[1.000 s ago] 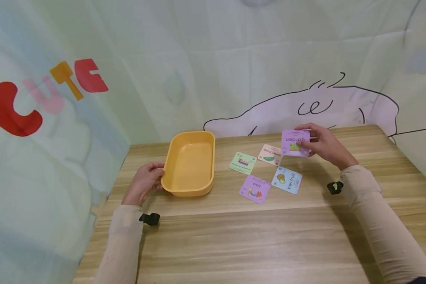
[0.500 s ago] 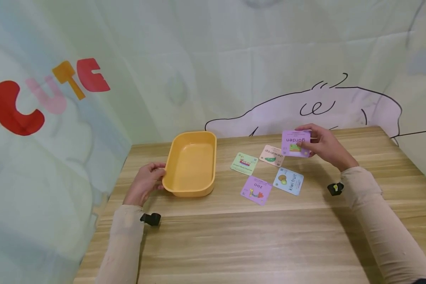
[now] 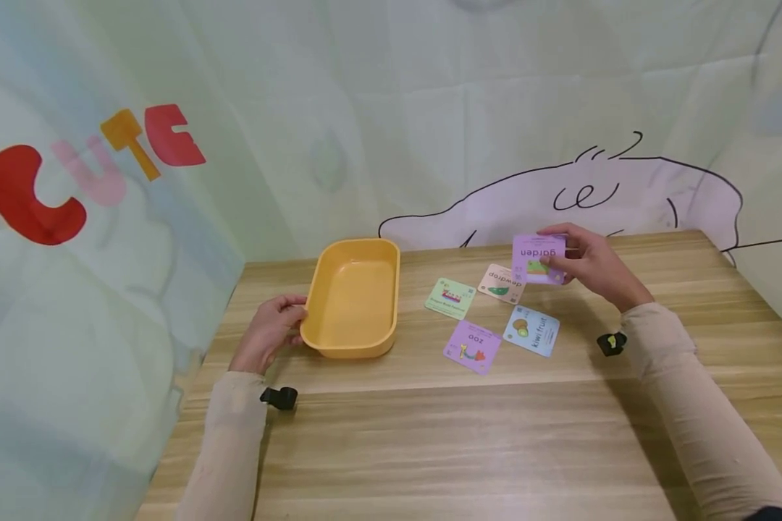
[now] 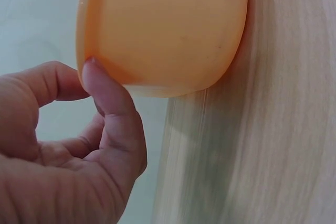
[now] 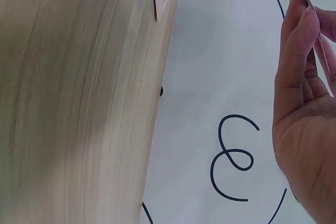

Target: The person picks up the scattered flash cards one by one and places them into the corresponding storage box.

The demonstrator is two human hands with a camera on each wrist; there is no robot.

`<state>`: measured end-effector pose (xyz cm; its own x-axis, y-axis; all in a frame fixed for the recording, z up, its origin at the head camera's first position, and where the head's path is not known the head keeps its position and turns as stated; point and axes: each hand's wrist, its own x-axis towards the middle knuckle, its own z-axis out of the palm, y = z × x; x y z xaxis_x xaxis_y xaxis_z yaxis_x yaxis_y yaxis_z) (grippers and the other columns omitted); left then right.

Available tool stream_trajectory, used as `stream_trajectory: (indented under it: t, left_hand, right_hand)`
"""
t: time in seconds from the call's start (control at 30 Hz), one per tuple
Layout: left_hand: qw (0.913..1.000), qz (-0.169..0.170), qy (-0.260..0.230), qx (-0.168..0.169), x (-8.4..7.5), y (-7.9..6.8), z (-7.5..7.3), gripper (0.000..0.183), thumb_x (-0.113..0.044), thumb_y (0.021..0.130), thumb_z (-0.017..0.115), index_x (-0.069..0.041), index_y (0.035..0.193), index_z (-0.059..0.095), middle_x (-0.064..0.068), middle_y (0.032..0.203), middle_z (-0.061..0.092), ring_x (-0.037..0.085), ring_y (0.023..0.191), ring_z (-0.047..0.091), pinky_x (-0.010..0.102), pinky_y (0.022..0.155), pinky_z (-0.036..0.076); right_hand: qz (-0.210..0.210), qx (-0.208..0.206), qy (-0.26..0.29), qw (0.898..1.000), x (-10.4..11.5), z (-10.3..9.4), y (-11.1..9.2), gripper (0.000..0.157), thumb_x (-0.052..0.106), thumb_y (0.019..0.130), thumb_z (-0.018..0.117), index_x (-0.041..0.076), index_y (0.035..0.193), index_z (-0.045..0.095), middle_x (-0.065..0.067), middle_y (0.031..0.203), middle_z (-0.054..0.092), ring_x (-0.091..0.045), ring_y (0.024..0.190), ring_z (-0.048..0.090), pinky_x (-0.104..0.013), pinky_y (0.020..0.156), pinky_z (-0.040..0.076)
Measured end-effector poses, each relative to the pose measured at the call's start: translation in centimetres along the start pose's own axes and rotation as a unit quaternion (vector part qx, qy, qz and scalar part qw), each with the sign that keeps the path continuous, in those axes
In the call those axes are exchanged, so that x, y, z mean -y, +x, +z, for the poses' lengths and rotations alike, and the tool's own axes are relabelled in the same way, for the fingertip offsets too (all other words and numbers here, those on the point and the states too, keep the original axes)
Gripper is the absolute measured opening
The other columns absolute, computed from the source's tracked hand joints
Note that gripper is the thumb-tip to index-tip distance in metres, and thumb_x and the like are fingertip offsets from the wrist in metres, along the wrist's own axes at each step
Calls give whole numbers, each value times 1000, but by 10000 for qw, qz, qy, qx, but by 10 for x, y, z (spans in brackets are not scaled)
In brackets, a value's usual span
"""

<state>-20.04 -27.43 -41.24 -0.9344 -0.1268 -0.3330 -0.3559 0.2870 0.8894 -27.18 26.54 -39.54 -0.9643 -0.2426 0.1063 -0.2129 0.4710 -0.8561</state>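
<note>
My left hand [image 3: 270,333] pinches the left rim of a yellow plastic tray [image 3: 394,318] with thumb and finger. In the left wrist view the tray wall [image 4: 168,35] shows between the thumb and a curled finger. Above the table at the right, my right hand [image 3: 596,264] holds a purple "garden" card [image 3: 528,250] upright, thumb on its printed face. Below and left of it lie the "dewdrop" card [image 3: 498,284], partly covered by the held card, the green boat card [image 3: 450,298], the purple "zoo" card [image 3: 472,347] and the blue "kiwi fruit" card [image 3: 531,331].
The wooden table [image 3: 430,449] carries the tray and the loose cards. Behind it hangs a printed cloth [image 3: 365,130] with a line drawing and coloured letters. Each wrist wears a small black device, such as the left one [image 3: 280,398].
The right hand and the garden card have shifted slightly left and up. The left hand keeps its hold on the tray, and the whole view has drifted a little.
</note>
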Motion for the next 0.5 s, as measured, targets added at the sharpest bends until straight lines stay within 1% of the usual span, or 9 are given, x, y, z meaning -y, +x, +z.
stream_trajectory:
  t: [0.2,0.5]
  left_hand:
    - [10000,-17,75,12,0,0,-1,39,-17,102,53,-4,138,51,13,126,55,21,96,57,25,69,56]
    - [9999,-11,115,-10,-1,-1,-1,39,-18,102,53,-4,139,51,14,127,55,21,96,58,26,70,56]
  right_hand:
    - [18,-5,2,10000,3,1,1,48,23,96,72,22,141,56,-15,126,65,-18,92,67,-32,66,59]
    - [-131,-38,-119,9998,1,2,2,47,30,96,71,23,141,57,-13,124,66,-20,92,68,-33,67,60]
